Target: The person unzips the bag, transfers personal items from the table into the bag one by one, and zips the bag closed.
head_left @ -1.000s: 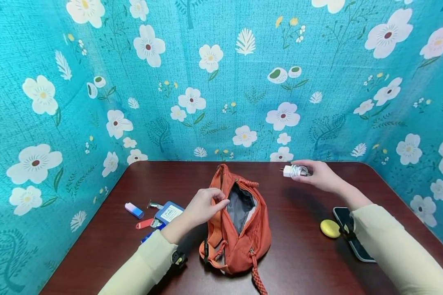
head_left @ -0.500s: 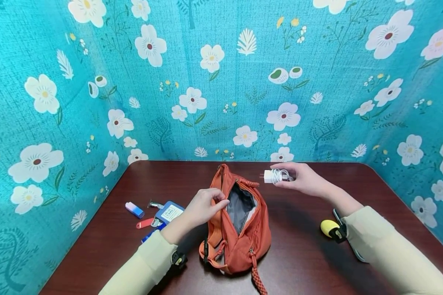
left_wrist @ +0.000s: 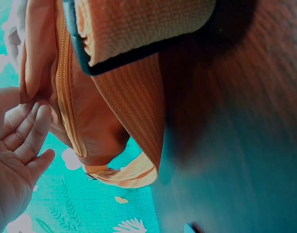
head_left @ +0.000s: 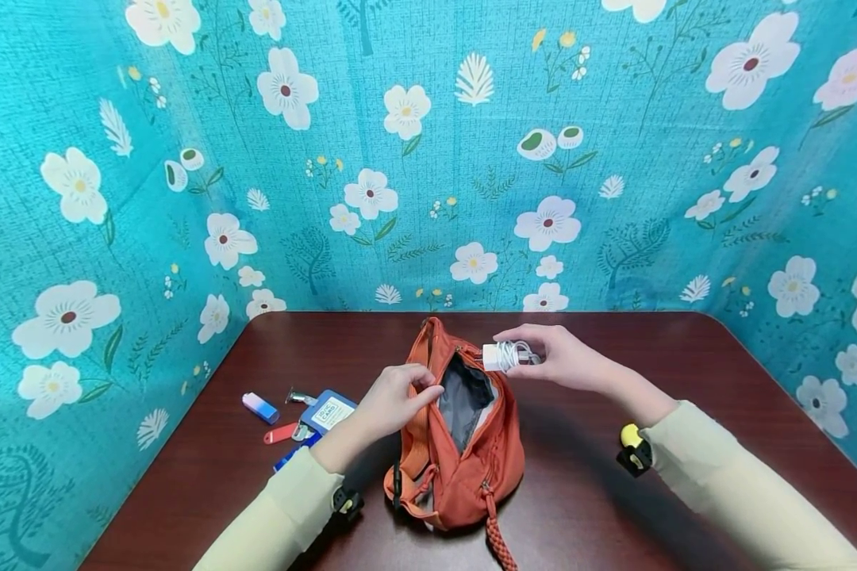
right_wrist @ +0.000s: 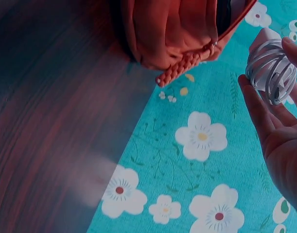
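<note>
Between the hands [head_left: 397, 399] [head_left: 566, 358], charger [head_left: 500, 357] in the right, gapes an orange bag [head_left: 473, 482].

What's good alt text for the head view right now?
The right hand holds a white charger with coiled cable near the opening of an orange bag, whose edge the left hand pinches. On the dark table, a blue ID card holder lies left of the bag, a yellow object right.
</note>
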A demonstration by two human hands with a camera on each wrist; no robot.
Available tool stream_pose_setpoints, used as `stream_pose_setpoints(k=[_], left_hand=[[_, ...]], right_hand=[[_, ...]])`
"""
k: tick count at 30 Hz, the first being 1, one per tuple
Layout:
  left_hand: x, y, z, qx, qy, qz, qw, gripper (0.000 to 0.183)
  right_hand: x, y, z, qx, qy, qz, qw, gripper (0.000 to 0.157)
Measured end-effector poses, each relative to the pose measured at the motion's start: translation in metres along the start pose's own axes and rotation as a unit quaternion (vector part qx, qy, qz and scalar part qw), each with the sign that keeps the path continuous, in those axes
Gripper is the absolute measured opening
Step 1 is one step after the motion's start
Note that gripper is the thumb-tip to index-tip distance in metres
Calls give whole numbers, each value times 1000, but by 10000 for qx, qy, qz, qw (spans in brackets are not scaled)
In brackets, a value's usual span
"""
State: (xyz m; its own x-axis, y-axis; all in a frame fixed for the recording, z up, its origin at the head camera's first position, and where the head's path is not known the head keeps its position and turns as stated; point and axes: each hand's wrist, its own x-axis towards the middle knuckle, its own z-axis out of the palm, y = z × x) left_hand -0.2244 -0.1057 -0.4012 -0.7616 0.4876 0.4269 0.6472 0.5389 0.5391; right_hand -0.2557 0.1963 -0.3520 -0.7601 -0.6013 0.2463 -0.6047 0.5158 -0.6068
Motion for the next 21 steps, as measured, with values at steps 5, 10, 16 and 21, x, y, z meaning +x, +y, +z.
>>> stream_pose_setpoints(k=[5,10,16,21], left_hand=[[0,0,0,10,22,-29,10000,8],[0,1,-1,-7,33,-50,10000,7],[0,1,0,-32,19,-53,10000,7],[-1,1,0,-9,35,-84,10000,7]], right_hand=[[4,-4,9,83,-171,-91,9998,52],[7,-5,20,384,-344,-155,9986,52],[10,-1,33,425,-468,-290,9976,51],[16,0,41,217,-587,-339,9975,49]])
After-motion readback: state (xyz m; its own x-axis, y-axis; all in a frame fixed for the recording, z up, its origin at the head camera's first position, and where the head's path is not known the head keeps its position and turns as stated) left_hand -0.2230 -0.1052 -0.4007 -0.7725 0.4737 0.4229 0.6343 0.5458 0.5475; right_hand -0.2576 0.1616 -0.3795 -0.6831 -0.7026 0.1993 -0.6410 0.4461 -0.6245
